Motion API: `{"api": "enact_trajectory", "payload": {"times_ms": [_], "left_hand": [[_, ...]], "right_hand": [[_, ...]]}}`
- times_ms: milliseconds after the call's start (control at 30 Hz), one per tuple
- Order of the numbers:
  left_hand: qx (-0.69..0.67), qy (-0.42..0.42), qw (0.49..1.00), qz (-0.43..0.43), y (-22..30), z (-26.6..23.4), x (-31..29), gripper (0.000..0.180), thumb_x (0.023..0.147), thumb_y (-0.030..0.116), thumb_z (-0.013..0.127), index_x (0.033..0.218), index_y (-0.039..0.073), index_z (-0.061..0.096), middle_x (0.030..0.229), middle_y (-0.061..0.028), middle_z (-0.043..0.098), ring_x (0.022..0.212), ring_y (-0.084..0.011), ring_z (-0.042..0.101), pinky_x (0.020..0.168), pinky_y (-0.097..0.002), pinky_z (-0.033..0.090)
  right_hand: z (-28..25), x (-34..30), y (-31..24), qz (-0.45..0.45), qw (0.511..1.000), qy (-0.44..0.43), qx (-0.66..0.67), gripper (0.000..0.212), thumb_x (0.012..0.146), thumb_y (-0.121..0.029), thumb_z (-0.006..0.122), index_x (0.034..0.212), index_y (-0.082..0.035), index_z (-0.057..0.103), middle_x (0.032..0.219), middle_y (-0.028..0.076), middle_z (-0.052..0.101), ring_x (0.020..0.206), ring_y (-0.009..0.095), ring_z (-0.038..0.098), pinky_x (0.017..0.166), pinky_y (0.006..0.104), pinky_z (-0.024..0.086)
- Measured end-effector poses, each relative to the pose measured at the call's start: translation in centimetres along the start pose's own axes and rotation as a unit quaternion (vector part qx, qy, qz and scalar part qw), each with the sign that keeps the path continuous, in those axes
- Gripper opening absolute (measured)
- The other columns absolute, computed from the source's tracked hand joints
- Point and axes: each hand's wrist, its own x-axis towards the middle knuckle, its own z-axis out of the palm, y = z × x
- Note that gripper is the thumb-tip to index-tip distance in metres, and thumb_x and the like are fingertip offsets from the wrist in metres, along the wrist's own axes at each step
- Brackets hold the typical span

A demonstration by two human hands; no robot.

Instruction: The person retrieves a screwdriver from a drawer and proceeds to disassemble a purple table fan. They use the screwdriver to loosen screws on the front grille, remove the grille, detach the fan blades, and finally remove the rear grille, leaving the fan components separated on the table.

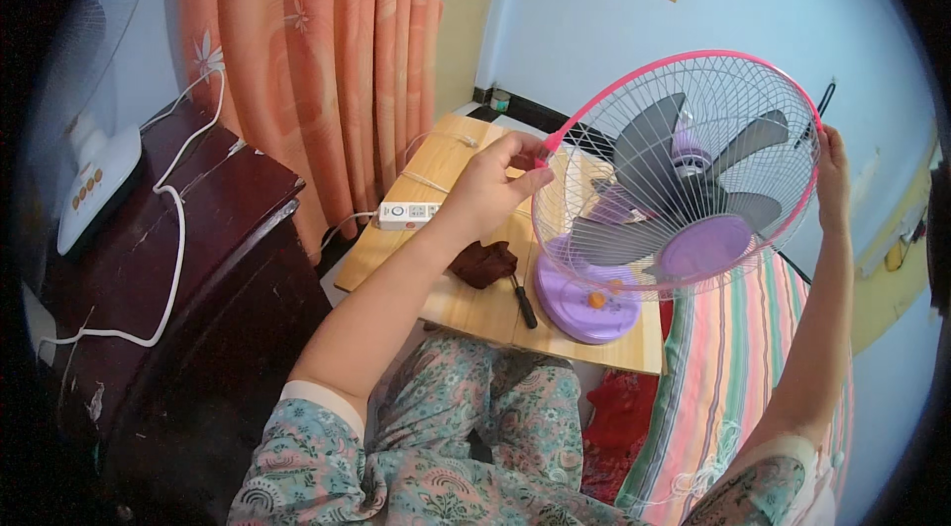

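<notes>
A purple table fan (584, 324) stands before the person, its wire guard (684, 191) spanning the gap between the two hands. The left hand (493, 181) pinches the guard's pink rim (684, 59) at its left side, thumb and forefinger closed on it. The right hand (834, 177) touches the opposite side of that rim; most of its fingers are turned away, so how firmly they close cannot be told. Between the two sets of fingers, behind the wires, spread gray fan blades (646, 140), and lower in that span sits a purple oval badge (705, 247). Below the left fingers and a little to their right, the round base bears an orange knob (595, 300). The base rests on a light wooden table (426, 280), which extends beneath the left hand. On the table, under the left wrist, lie a crumpled brown cloth (483, 265) and, just beside it, a black-handled screwdriver (525, 308). Left of the left fingers is a white power strip (407, 216). Below the right fingers spreads a striped bedsheet (728, 358). Far to the left of the left hand, a dark wooden cabinet (208, 273) carries a white fan base (99, 184) and a white cord (179, 259); beyond that hand hangs an orange curtain (317, 60).
</notes>
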Motion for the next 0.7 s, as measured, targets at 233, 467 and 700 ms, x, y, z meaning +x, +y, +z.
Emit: {"api": "enact_trajectory", "payload": {"times_ms": [233,467,700], "left_hand": [[-0.012,0.141,0.989,0.039,-1.9,1.1,0.2,0.022,0.085,0.009,0.067,0.104,0.001,0.059,0.093,-0.0045,0.061,0.086,-0.0135,0.058,0.076,-0.0277,0.049],[-0.035,0.176,0.978,0.102,-1.1,2.2,0.0,0.025,0.088,0.007,0.064,0.111,0.001,0.058,0.096,-0.0036,0.058,0.088,-0.0113,0.056,0.073,-0.0253,0.050],[-0.102,0.140,0.981,0.093,-1.5,2.1,-0.2,0.023,0.091,0.007,0.059,0.113,0.002,0.054,0.100,-0.0027,0.055,0.092,-0.0100,0.053,0.079,-0.0250,0.046]], "right_hand": [[-1.9,-1.6,-2.5,0.047,0.981,-0.112,0.151,0.038,0.098,-0.039,0.049,0.118,-0.008,0.058,0.112,-0.004,0.058,0.106,0.007,0.049,0.097,0.0275,0.036],[-1.4,-1.6,-2.6,0.097,0.976,-0.112,0.159,0.028,0.095,-0.035,0.055,0.106,-0.010,0.060,0.092,-0.007,0.054,0.088,0.003,0.046,0.087,0.0246,0.035],[-0.5,-1.6,-2.4,0.090,0.979,-0.060,0.171,0.025,0.091,-0.032,0.061,0.102,-0.009,0.063,0.087,-0.007,0.055,0.083,0.003,0.047,0.075,0.0221,0.035]]}}
